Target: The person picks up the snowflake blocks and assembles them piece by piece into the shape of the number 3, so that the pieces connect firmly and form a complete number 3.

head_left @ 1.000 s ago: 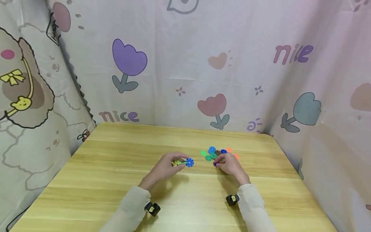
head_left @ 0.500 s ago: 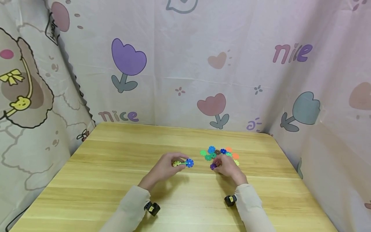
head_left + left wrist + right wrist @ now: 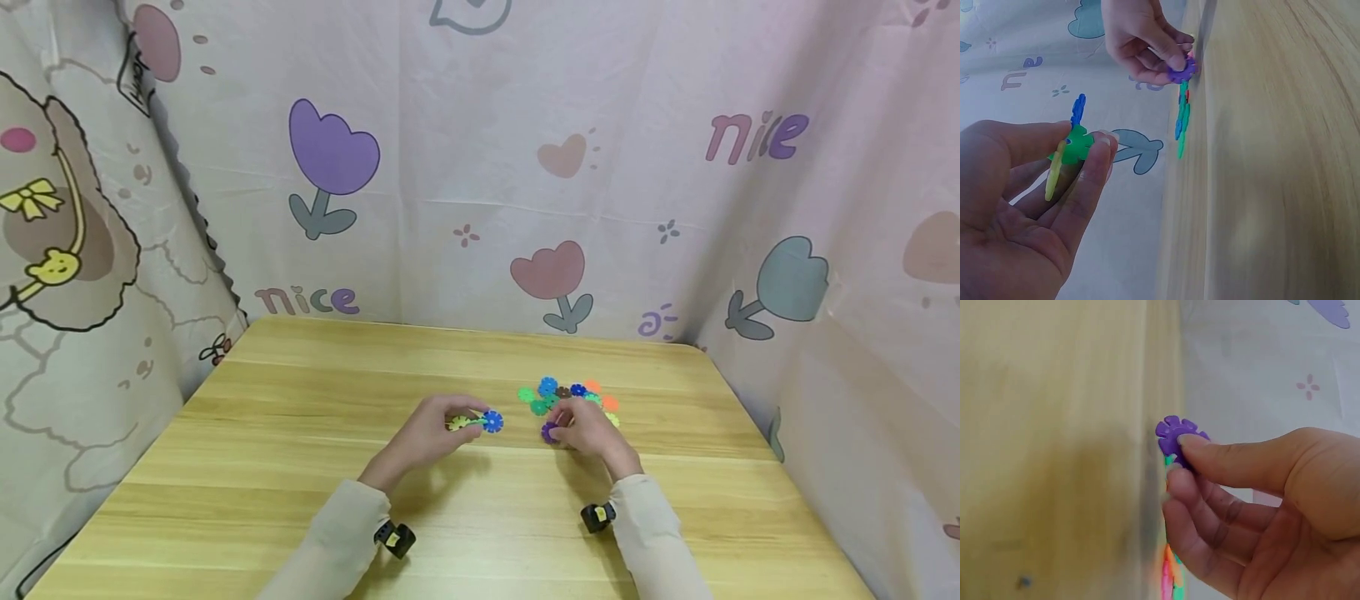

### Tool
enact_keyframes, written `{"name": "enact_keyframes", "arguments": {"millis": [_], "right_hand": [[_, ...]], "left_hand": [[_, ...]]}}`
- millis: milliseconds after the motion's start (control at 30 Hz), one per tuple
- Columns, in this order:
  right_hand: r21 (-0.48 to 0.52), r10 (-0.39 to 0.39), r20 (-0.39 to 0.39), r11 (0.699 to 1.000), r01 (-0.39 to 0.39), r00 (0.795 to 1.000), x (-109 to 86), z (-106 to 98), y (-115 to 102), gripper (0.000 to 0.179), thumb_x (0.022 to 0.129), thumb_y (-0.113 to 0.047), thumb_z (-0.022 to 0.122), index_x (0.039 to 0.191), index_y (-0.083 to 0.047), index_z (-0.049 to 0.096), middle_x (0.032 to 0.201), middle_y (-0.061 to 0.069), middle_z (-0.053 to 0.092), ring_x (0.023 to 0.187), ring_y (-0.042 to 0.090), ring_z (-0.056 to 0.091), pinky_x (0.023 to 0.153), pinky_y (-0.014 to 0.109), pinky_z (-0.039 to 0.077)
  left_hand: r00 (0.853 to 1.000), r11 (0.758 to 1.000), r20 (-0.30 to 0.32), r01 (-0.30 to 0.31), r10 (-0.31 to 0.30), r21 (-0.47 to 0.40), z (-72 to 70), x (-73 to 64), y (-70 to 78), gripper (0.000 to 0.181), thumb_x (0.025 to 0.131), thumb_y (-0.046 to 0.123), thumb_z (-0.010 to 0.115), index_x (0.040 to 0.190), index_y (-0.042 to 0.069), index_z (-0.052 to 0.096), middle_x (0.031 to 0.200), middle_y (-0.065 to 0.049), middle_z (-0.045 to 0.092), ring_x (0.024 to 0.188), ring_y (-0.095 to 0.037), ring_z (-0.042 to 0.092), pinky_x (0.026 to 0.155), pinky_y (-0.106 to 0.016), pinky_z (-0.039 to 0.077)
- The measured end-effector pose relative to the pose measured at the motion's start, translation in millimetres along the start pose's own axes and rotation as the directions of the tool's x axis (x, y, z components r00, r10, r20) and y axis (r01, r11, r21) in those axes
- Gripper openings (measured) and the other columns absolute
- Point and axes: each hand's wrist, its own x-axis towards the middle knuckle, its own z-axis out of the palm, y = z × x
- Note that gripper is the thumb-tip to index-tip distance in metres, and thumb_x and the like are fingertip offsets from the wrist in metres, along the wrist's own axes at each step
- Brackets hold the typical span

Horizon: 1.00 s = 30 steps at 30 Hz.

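Observation:
In my left hand I pinch a joined set of notched plastic discs. A green disc sits between thumb and fingertips, with a blue disc slotted at one end and a yellow disc at the other. My right hand pinches a purple notched disc between thumb and fingers, just in front of the loose discs. The two hands are apart, the blue disc facing the purple one across a short gap.
Behind my right hand several loose discs lie in a group, among them a light green disc, a blue disc and an orange disc. The wooden table meets a patterned curtain at the back.
My right hand has drawn the purple disc a little left and toward me from the loose discs, exposing more of it. My left hand has stayed almost still.

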Motion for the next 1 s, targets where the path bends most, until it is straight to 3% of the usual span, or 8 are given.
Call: {"name": "enact_keyframes", "arguments": {"millis": [233,467,600,733,1000], "right_hand": [[0.066,-0.084,-0.014,0.994,0.085,0.996,-2.5,-4.4,-13.7,0.004,0.093,-0.003,0.073,0.096,-0.006,0.073,0.086,0.007,0.069,0.069,0.013,0.061,0.058,0.023,0.052],[0.116,-0.207,-0.038,0.971,0.21,0.978,-10.7,-6.1,-36.0,0.006,0.094,-0.003,0.072,0.1,-0.005,0.072,0.088,0.008,0.071,0.069,0.012,0.064,0.061,0.021,0.056],[0.142,-0.26,-0.085,0.952,0.27,0.962,-15.1,-3.7,-49.4,0.007,0.094,-0.003,0.072,0.1,-0.007,0.073,0.088,0.009,0.073,0.07,0.017,0.068,0.061,0.022,0.057],[0.146,-0.31,-0.125,0.934,0.327,0.942,-17.9,0.2,-60.9,0.009,0.093,-0.004,0.074,0.1,-0.009,0.074,0.088,0.008,0.076,0.071,0.013,0.069,0.064,0.022,0.058],[0.114,-0.391,-0.231,0.898,0.424,0.891,-20.0,6.3,-70.9,0.007,0.09,-0.003,0.078,0.094,-0.008,0.077,0.085,0.003,0.077,0.07,0.009,0.068,0.066,0.02,0.059]], "left_hand": [[1.0,1.0,-0.012,0.001,-0.001,-0.007,0.9,0.3,0.8,0.027,0.095,0.012,0.073,0.122,0.014,0.074,0.125,-0.009,0.074,0.105,-0.022,0.072,0.066,-0.021,0.052],[0.996,0.998,-0.077,0.043,-0.047,-0.054,1.4,-0.1,0.6,0.027,0.095,0.015,0.074,0.122,0.017,0.074,0.116,-0.005,0.077,0.094,-0.013,0.073,0.063,-0.021,0.053],[0.992,0.995,-0.109,0.051,-0.06,-0.085,1.6,-0.3,1.4,0.026,0.095,0.016,0.074,0.121,0.016,0.074,0.113,-0.006,0.078,0.092,-0.014,0.075,0.066,-0.023,0.057],[0.991,0.996,-0.128,0.034,-0.044,-0.077,1.8,-0.1,2.8,0.025,0.094,0.016,0.076,0.12,0.016,0.076,0.112,-0.005,0.078,0.094,-0.015,0.075,0.068,-0.023,0.058],[0.989,0.995,-0.143,0.019,-0.033,-0.098,2.6,1.1,6.0,0.026,0.093,0.016,0.077,0.119,0.015,0.076,0.112,-0.007,0.079,0.088,-0.016,0.075,0.052,-0.02,0.043]]}}
